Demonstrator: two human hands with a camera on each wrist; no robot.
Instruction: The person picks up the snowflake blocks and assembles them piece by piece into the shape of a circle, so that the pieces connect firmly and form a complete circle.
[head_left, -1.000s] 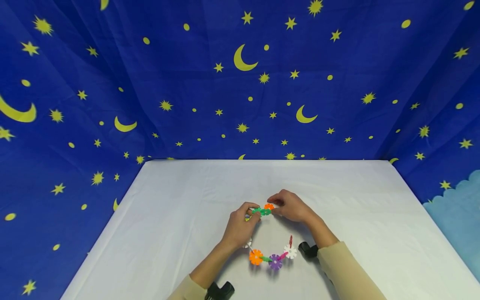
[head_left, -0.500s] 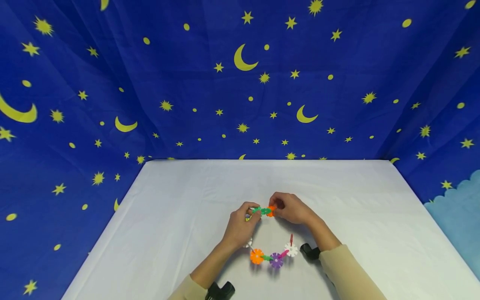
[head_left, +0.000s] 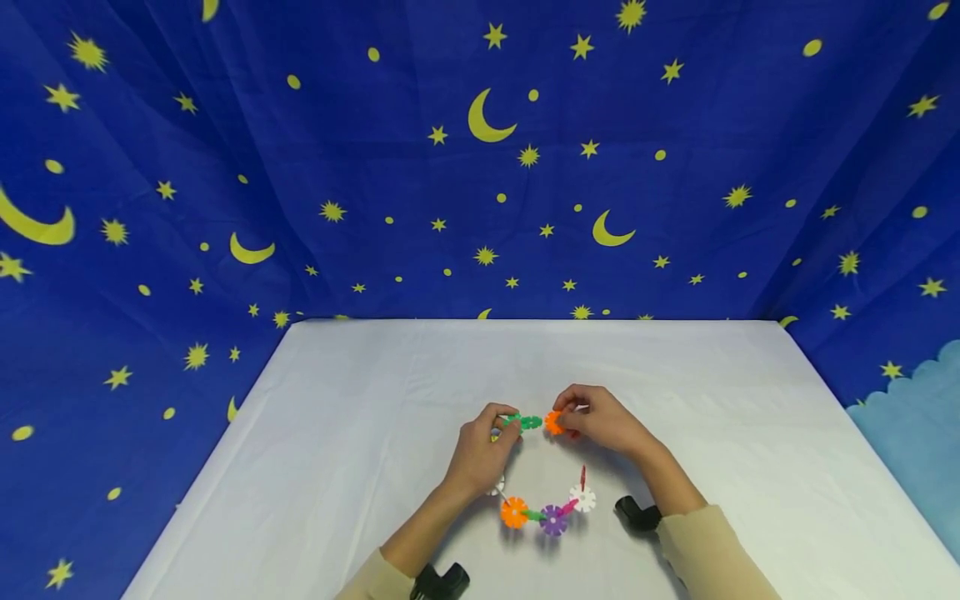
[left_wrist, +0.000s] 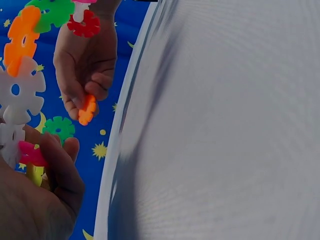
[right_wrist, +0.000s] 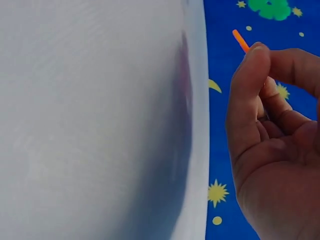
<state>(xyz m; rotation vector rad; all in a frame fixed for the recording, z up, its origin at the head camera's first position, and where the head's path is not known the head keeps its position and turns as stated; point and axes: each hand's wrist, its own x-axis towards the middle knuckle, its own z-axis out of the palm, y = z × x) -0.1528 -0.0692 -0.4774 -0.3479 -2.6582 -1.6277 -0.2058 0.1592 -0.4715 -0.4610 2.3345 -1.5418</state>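
Observation:
My left hand (head_left: 477, 450) pinches a chain of notched plastic snowflake discs near its green end disc (head_left: 531, 422). From that hand the chain curves down through a white disc, an orange chain disc (head_left: 514, 513), a purple disc (head_left: 553, 521) and a white disc (head_left: 582, 498), up to a red disc (head_left: 583, 477) seen edge-on. Pink and yellow pieces show beside the left fingers in the left wrist view. My right hand (head_left: 602, 419) pinches a loose orange disc (head_left: 554, 423) between thumb and fingers. A small gap separates it from the green end disc.
A white cloth covers the table (head_left: 360, 383). Blue curtains (head_left: 420, 183) with yellow stars and moons stand behind and at both sides. Black wrist devices (head_left: 637, 513) sit by each forearm. The chain hangs over the table, casting shadows.
The right hand brought the orange disc against the green end disc half a second ago, then drew it away to the right. The left hand and chain stay nearly still.

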